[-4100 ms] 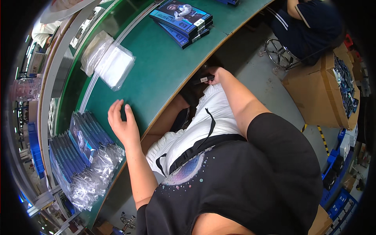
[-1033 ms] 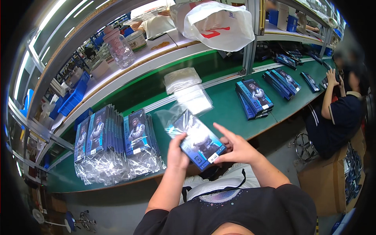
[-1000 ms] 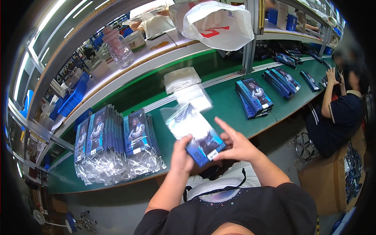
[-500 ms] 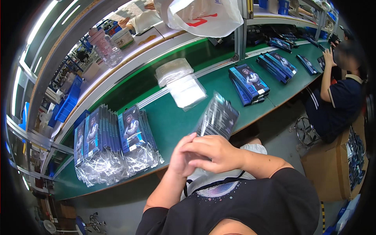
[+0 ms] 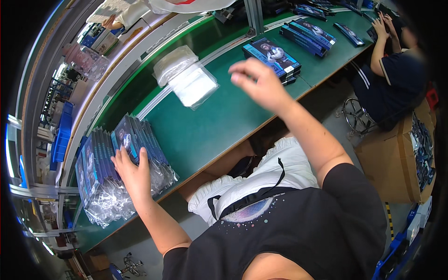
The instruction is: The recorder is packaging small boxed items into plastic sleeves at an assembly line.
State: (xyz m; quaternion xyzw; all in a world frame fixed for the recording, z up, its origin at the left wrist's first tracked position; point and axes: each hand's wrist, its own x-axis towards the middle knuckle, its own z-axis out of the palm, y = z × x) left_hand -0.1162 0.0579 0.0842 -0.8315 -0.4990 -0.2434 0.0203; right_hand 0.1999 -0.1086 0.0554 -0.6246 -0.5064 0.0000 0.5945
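Note:
My left hand (image 5: 133,175) rests against the front of a row of thin dark-blue boxes in clear plastic bags (image 5: 125,135), its fingers spread and its thumb apart. Beside it leans another row of bagged boxes (image 5: 88,163), with crumpled bag ends toward the table's near edge. Over the middle of the green table, my right hand (image 5: 263,88) is raised with nothing in it, thumb and fingers apart. It is between a stack of clear plastic bags (image 5: 192,86) and a pile of unbagged blue boxes (image 5: 275,56), partly covering the pile's near corner.
Further right are more box piles (image 5: 310,37) and a single box (image 5: 349,34). A co-worker (image 5: 396,70) sits at the table's far right. A large carton (image 5: 389,158) of packages stands on the floor. Behind the table, a shelf holds a clear pink bottle (image 5: 86,60).
The bagged box that was before my hands is gone from them. My left hand has moved left to the bagged row, my right hand up and right. The view has shifted.

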